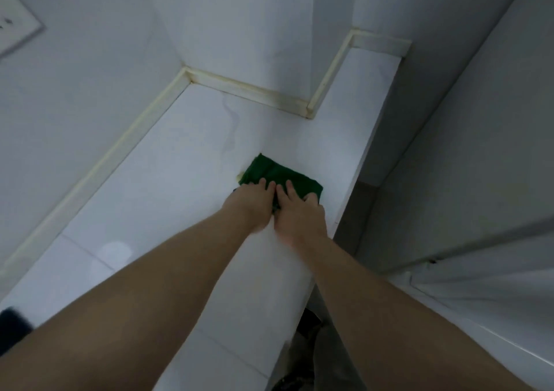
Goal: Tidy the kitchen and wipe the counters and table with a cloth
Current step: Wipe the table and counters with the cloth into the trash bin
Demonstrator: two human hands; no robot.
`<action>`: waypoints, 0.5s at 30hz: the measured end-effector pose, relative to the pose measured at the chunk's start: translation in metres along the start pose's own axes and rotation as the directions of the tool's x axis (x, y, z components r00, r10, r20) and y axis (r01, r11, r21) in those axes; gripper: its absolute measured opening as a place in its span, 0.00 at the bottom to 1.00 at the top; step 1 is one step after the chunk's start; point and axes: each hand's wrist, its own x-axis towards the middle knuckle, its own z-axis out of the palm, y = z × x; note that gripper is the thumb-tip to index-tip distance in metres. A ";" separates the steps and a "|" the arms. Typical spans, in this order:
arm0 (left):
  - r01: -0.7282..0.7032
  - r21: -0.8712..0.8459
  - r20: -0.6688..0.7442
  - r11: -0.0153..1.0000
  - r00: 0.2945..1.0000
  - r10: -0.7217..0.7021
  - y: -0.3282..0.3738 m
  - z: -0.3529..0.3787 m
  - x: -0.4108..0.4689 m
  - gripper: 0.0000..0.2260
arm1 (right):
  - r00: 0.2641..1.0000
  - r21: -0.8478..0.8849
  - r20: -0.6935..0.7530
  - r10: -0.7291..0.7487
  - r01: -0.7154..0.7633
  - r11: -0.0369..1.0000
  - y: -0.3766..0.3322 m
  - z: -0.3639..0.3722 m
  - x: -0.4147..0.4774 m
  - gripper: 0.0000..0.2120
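Green cloth (pixel 281 173) lies folded on the counter (pixel 168 180), its near part under both hands. Left hand (pixel 254 207) and right hand (pixel 299 216) sit side by side, fingers fairly straight, pressing down rather than gripping. Risk: the counter edge is just right of the right hand, so a rightward stroke could push the cloth off, and uneven pressure could bunch it.

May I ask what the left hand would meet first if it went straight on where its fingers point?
Past the green cloth under the left hand lies bare counter, then probably the sealing strip along the wall.
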 end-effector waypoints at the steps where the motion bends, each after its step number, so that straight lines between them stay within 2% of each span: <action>1: 0.015 -0.023 0.024 1.000 1.000 -0.014 0.000 0.013 -0.021 0.28 | 0.999 -0.012 0.023 -0.042 0.042 0.999 -0.010 0.006 -0.018 0.28; 6: 0.088 -0.078 0.122 0.993 0.989 -0.078 0.010 0.069 -0.125 0.29 | 0.960 -0.046 0.173 -0.219 0.230 0.972 -0.047 0.043 -0.105 0.32; 10: 0.137 -0.127 0.182 0.982 0.977 -0.113 0.024 0.098 -0.199 0.29 | 0.879 -0.163 0.315 -0.359 0.423 0.891 -0.069 0.090 -0.150 0.34; 15: 0.189 -0.163 0.290 0.968 0.947 -0.137 0.042 0.124 -0.268 0.30 | 0.764 -0.183 0.433 -0.479 0.595 0.783 -0.084 0.106 -0.210 0.34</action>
